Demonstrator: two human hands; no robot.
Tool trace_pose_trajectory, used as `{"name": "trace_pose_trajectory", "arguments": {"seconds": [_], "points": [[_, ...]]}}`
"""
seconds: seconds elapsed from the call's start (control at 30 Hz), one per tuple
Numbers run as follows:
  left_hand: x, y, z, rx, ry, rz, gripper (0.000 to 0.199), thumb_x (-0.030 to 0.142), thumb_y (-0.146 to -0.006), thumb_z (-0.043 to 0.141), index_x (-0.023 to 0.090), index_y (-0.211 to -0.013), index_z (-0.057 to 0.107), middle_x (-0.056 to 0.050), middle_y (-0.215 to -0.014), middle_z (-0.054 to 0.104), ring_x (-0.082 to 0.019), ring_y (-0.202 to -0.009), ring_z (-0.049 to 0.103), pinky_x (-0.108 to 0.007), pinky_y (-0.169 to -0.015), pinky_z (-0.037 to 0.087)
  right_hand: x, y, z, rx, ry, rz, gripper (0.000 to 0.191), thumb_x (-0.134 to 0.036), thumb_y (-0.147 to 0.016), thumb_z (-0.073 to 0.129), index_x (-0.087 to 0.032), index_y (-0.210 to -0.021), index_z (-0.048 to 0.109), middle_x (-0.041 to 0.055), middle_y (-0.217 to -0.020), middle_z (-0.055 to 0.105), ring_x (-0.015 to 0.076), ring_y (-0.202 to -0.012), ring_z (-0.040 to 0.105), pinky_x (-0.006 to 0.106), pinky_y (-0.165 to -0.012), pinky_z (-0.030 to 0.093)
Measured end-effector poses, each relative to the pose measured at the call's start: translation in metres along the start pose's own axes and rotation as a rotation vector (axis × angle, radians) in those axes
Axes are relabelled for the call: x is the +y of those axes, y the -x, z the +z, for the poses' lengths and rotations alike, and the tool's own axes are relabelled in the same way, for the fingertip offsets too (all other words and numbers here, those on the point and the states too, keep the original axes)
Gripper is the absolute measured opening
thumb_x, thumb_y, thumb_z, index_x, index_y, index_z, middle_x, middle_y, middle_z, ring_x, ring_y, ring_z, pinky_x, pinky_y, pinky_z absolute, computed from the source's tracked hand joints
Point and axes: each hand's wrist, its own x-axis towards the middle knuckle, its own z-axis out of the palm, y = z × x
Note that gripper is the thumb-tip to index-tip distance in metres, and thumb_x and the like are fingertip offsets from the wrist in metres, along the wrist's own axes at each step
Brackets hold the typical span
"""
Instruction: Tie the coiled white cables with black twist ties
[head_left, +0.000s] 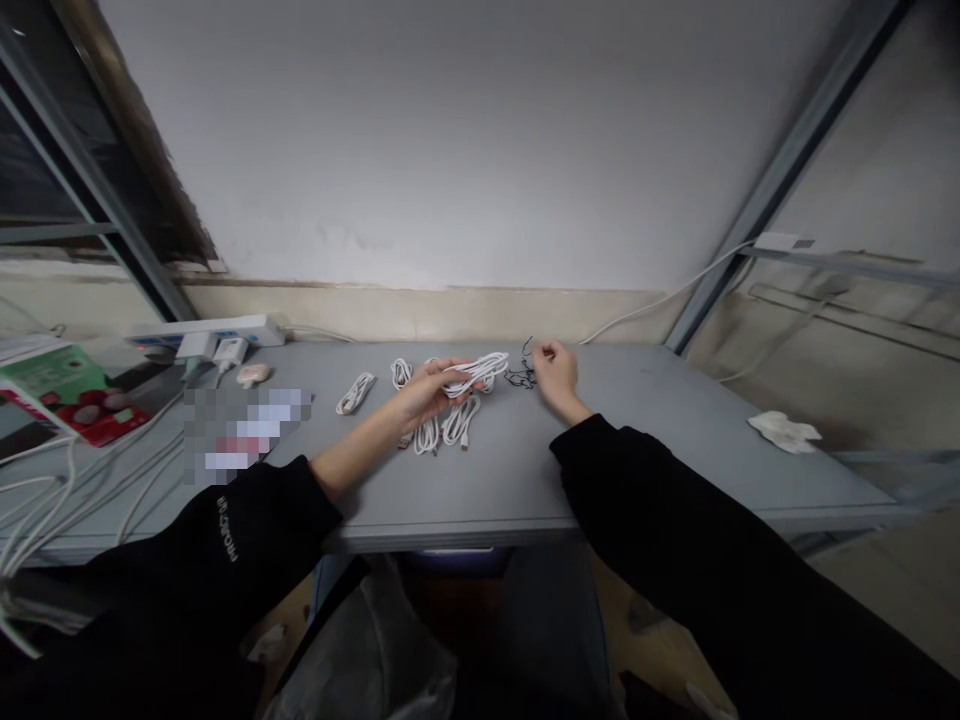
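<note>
My left hand [433,392] holds a coiled white cable [480,370] above the grey table, its fingers wrapped round one end of the coil. Just right of it, my right hand [553,370] is closed in a pinch, with a thin black tie [527,346] at its fingertips. A small heap of black ties [519,379] lies beside that hand. Below and behind my left hand are several coiled white cables, among them one [460,422] in front and one [402,373] behind. Another white bundle [355,393] lies apart to the left.
The grey table [637,470] bears a power strip [225,328] with plugs, a green and red box [67,388] and loose cables at left. A blurred-out patch [247,435] lies nearer. A crumpled white tissue [785,431] is at right. Metal posts flank the wall.
</note>
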Motion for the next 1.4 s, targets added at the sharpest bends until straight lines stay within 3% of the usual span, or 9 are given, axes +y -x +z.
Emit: {"name": "trace_pose_trajectory", "arguments": {"seconds": [0.1,0.47,0.57,0.7,0.8,0.87,1.07,1.2,1.4], "points": [[-0.002,-0.001,-0.001,-0.006,-0.011,0.0,0.011,0.004,-0.074,0.062,0.011,-0.082,0.064,-0.011,-0.069,0.071,-0.013,-0.065,0.064,-0.018,-0.051,0.044,0.005,0.001,0.003,0.094,0.119,0.074,0.021,-0.034,-0.074,0.056,-0.023,-0.056,0.051,0.0058,-0.063,0.056,0.0251,-0.079,0.054,0.037,-0.07,0.042],[-0.008,-0.005,-0.006,-0.027,-0.09,0.047,0.006,0.008,-0.068,0.068,0.012,-0.073,0.068,-0.001,-0.064,0.059,-0.007,-0.056,0.051,-0.019,-0.052,0.041,0.029,-0.003,0.002,-0.048,0.242,-0.006,0.041,-0.036,-0.067,0.066,-0.024,-0.041,0.036,0.0076,-0.058,0.051,0.0315,-0.091,0.054,0.054,-0.086,0.04],[-0.009,-0.006,-0.007,-0.019,-0.109,0.048,0.007,0.008,-0.068,0.068,0.013,-0.074,0.07,-0.001,-0.065,0.06,-0.007,-0.057,0.05,-0.021,-0.055,0.041,0.025,-0.002,0.0,-0.01,0.242,-0.026,0.04,-0.031,-0.064,0.069,-0.023,-0.041,0.037,0.0054,-0.058,0.049,0.0301,-0.09,0.054,0.054,-0.088,0.039],[-0.01,-0.006,-0.007,-0.025,-0.125,0.066,0.008,0.01,-0.066,0.069,0.013,-0.073,0.071,-0.001,-0.063,0.061,-0.007,-0.056,0.048,-0.021,-0.054,0.039,0.001,0.0,-0.004,-0.009,0.213,-0.038,0.024,-0.022,-0.064,0.066,-0.022,-0.049,0.047,0.0051,-0.062,0.052,0.028,-0.085,0.054,0.05,-0.086,0.04],[-0.01,-0.006,-0.007,-0.044,-0.161,0.087,0.009,0.012,-0.064,0.071,0.012,-0.072,0.073,-0.002,-0.063,0.061,-0.008,-0.056,0.048,-0.021,-0.053,0.038,-0.023,0.005,-0.006,-0.165,0.006,-0.035,0.012,-0.025,-0.07,0.06,-0.021,-0.059,0.056,0.0025,-0.065,0.056,0.0194,-0.069,0.053,0.038,-0.073,0.043],[-0.01,-0.004,-0.007,-0.046,-0.186,0.098,0.01,0.014,-0.063,0.071,0.014,-0.073,0.074,-0.002,-0.064,0.062,-0.008,-0.056,0.048,-0.021,-0.054,0.038,-0.037,0.01,-0.007,-0.326,-0.238,0.047,0.015,-0.031,-0.073,0.059,-0.02,-0.062,0.058,0.0,-0.061,0.056,0.0143,-0.059,0.049,0.031,-0.062,0.041],[-0.008,-0.001,-0.007,-0.051,-0.245,0.117,0.011,0.017,-0.064,0.072,0.015,-0.075,0.074,-0.003,-0.068,0.066,-0.01,-0.059,0.051,-0.022,-0.057,0.04,-0.067,0.024,-0.017,-0.812,-0.64,0.333,0.029,-0.046,-0.071,0.068,-0.019,-0.065,0.061,-0.006,-0.049,0.044,0.007,-0.041,0.033,0.023,-0.04,0.021],[-0.01,-0.005,-0.011,-0.082,-0.269,0.133,0.014,0.018,-0.065,0.073,0.014,-0.079,0.074,-0.003,-0.073,0.068,-0.009,-0.062,0.053,-0.021,-0.058,0.041,-0.074,0.026,-0.023,-0.934,-0.809,0.41,0.028,-0.043,-0.071,0.072,-0.016,-0.071,0.063,-0.0048,-0.055,0.048,0.0065,-0.044,0.037,0.021,-0.038,0.025],[-0.011,-0.006,-0.014,-0.1,-0.359,0.102,0.019,0.019,-0.067,0.074,0.013,-0.086,0.071,-0.001,-0.074,0.068,-0.008,-0.062,0.054,-0.02,-0.058,0.042,-0.063,0.026,-0.018,-1.227,-0.901,0.446,0.031,-0.038,-0.073,0.076,-0.014,-0.084,0.061,-0.0057,-0.058,0.051,0.0036,-0.044,0.041,0.015,-0.037,0.032]]}}
